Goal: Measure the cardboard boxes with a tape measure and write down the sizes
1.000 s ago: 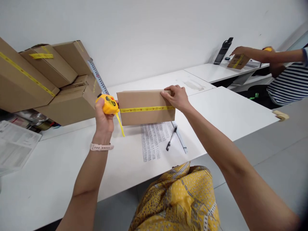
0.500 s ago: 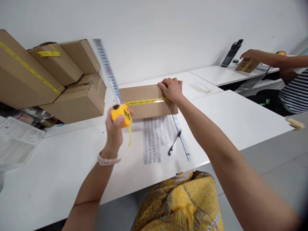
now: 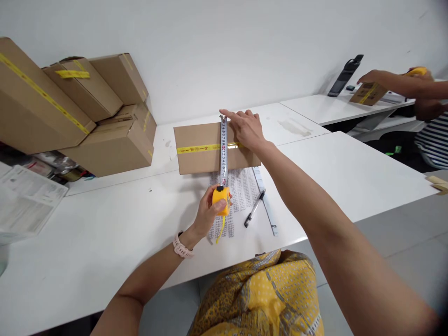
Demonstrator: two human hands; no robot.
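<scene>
A yellow tape measure (image 3: 221, 200) is in my left hand (image 3: 205, 210), with the fingers closed round its case and the thumb on its side. Its metal blade (image 3: 224, 151) is drawn out across a flat cardboard box (image 3: 199, 161), over the yellow printed tape on the top. My right hand (image 3: 249, 130) lies on the box's far right part, fingers over the far edge, with the index finger stretched to the blade's end hook. Under the near side of the box is a printed sheet (image 3: 240, 205), partly covered. A pen (image 3: 255, 208) lies on that sheet.
Several cardboard boxes (image 3: 105, 149) are stacked at the left by the wall. Papers in plastic (image 3: 31, 200) lie in front of them. At the right stands a dark bottle (image 3: 345, 77); beyond, another person's hand (image 3: 371, 77) holds a small box (image 3: 367, 94).
My left hand has brought the tape measure right and down, so its raised blade now lies across the box. My right index finger has stretched out to the blade's end.
</scene>
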